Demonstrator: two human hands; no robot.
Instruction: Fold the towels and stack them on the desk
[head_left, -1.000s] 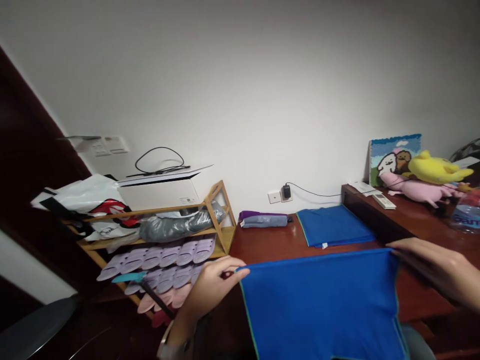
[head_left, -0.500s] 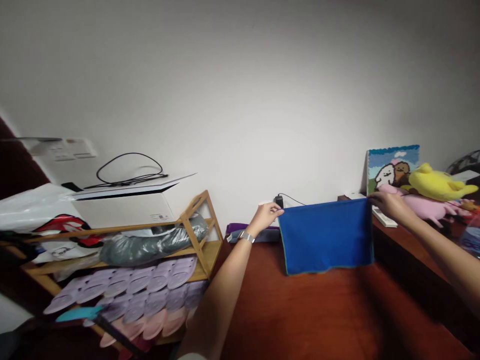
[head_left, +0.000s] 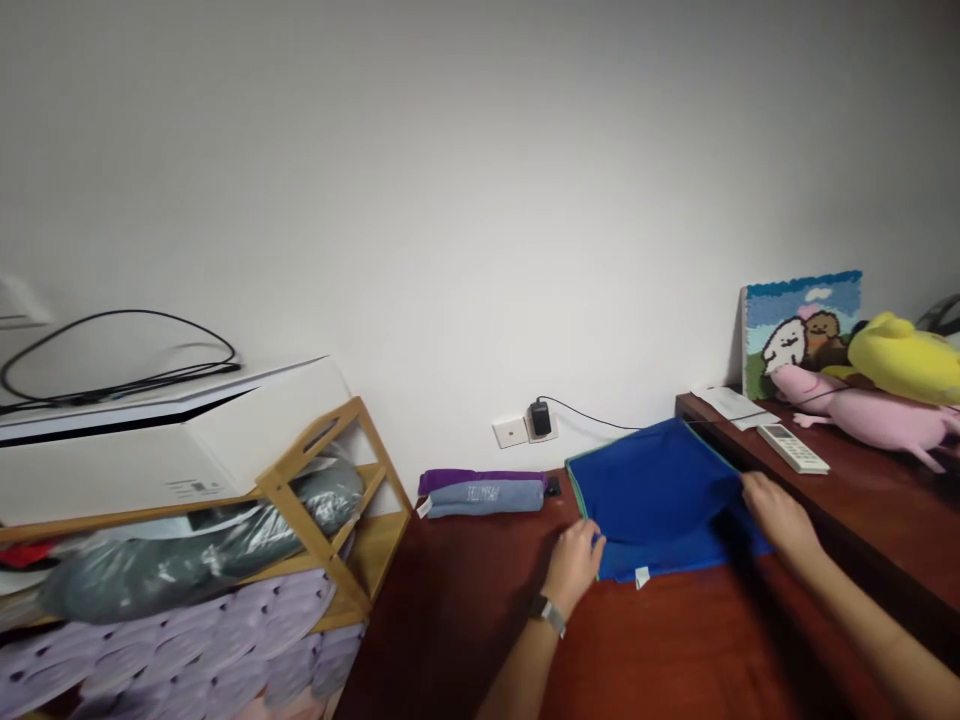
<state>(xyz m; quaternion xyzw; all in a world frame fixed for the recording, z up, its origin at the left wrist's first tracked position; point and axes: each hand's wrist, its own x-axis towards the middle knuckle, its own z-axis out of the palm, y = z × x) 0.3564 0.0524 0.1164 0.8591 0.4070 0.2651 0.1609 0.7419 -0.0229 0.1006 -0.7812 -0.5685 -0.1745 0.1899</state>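
A blue cloth [head_left: 652, 490] with green edging and a small white tag lies partly on the reddish-brown wooden surface [head_left: 645, 650], its far part reaching up toward the wall. My left hand [head_left: 574, 562], with a watch on the wrist, pinches the cloth's left edge. On the opposite side my right hand [head_left: 780, 515] grips the right edge, raising a fold there; its fingertips are partly hidden. Left of the cloth, against the wall, lie a rolled purple cloth [head_left: 480, 478] and a rolled grey-blue cloth [head_left: 487, 496] with lettering.
A black plug [head_left: 540, 418] sits in the wall socket, its cord running right behind the cloth. On the raised ledge at right are a white remote [head_left: 793, 449], a pink plush toy [head_left: 877, 410] and a dog picture [head_left: 802, 330]. A wooden rack [head_left: 322, 500] stands left.
Both hands have come down and nearer, lowering the hanging blue cloth onto the wooden surface. The view has turned right, showing the rolled cloths and socket more fully.
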